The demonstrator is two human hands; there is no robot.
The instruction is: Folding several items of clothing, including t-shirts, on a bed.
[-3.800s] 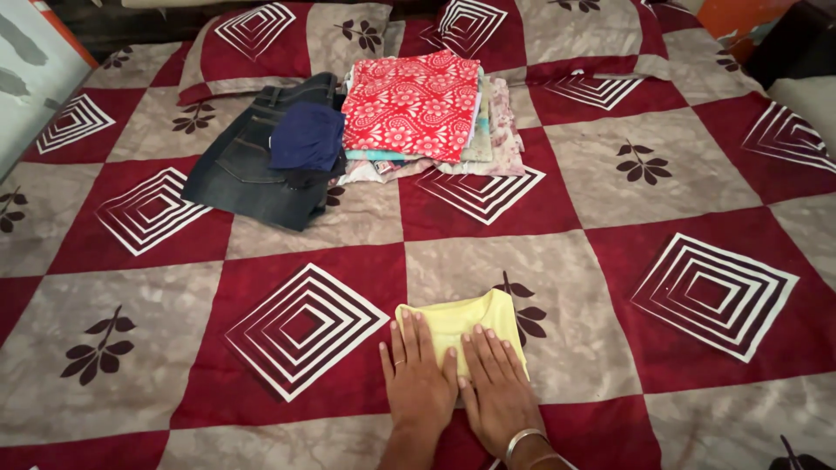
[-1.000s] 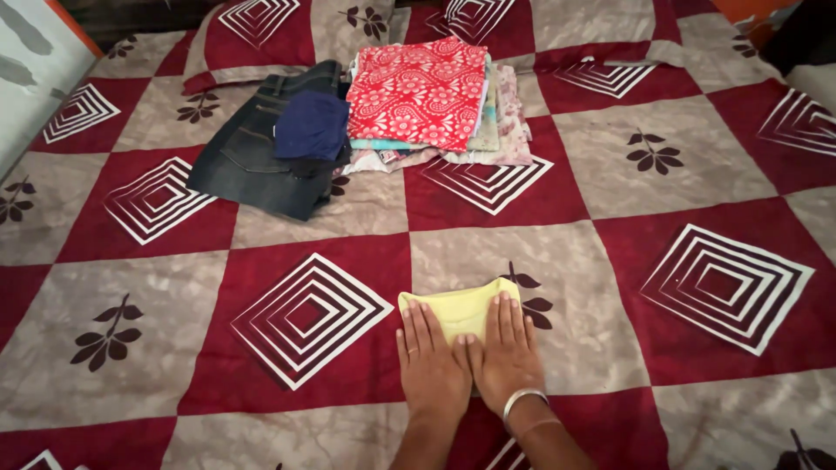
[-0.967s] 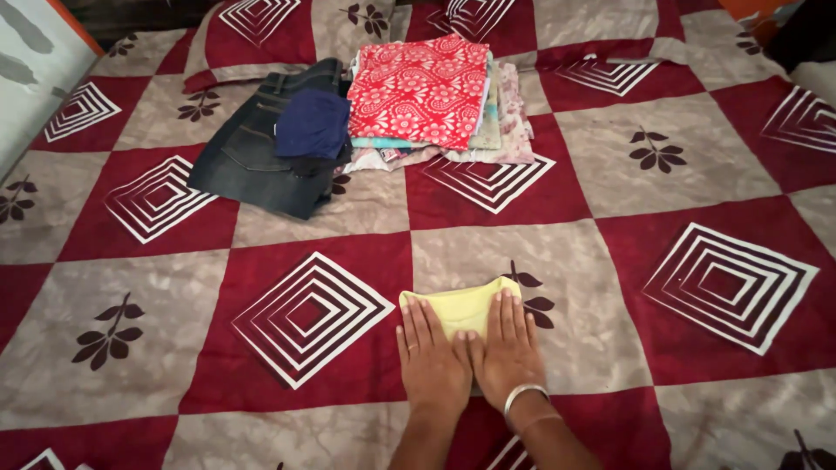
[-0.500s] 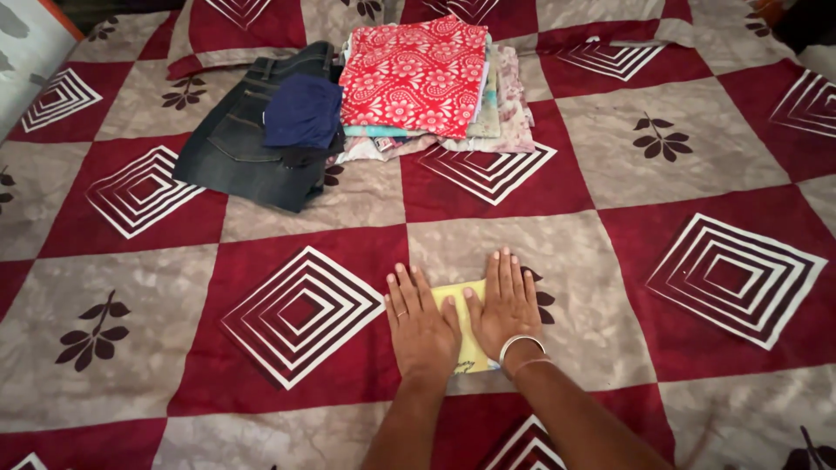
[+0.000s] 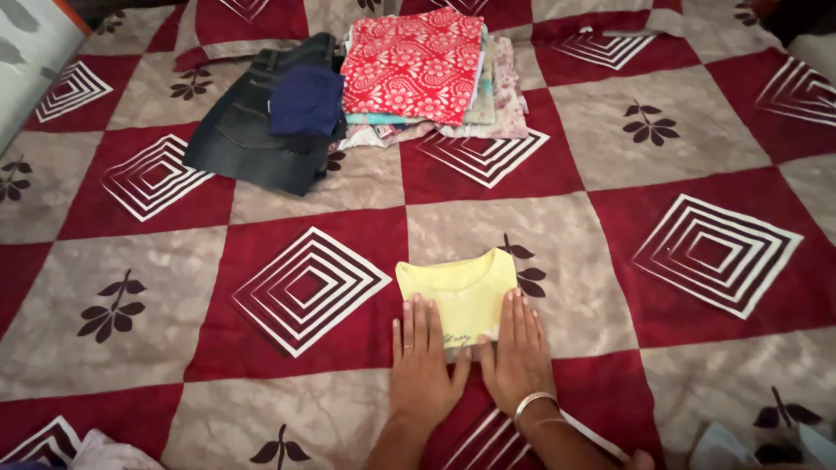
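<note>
yellow cloth (image 5: 459,292): we see a small folded yellow garment that lies flat on the bedspread (image 5: 610,261), near the lower middle of the view, across a grey square and a red square
left hand (image 5: 423,372): our palm is down, the fingers are flat and a little spread, the fingertips rest on the near left edge of the yellow cloth; it grips nothing
right hand (image 5: 518,355): also flat with straight fingers, it touches the near right edge of the cloth; a metal bangle (image 5: 533,402) is on the wrist
stack of folded clothes (image 5: 418,70): far side of the bed, well apart from our hands, a red flowered piece is on top
dark jeans (image 5: 248,130): just beside the stack, on its left, with a navy cloth (image 5: 305,97) on them
</note>
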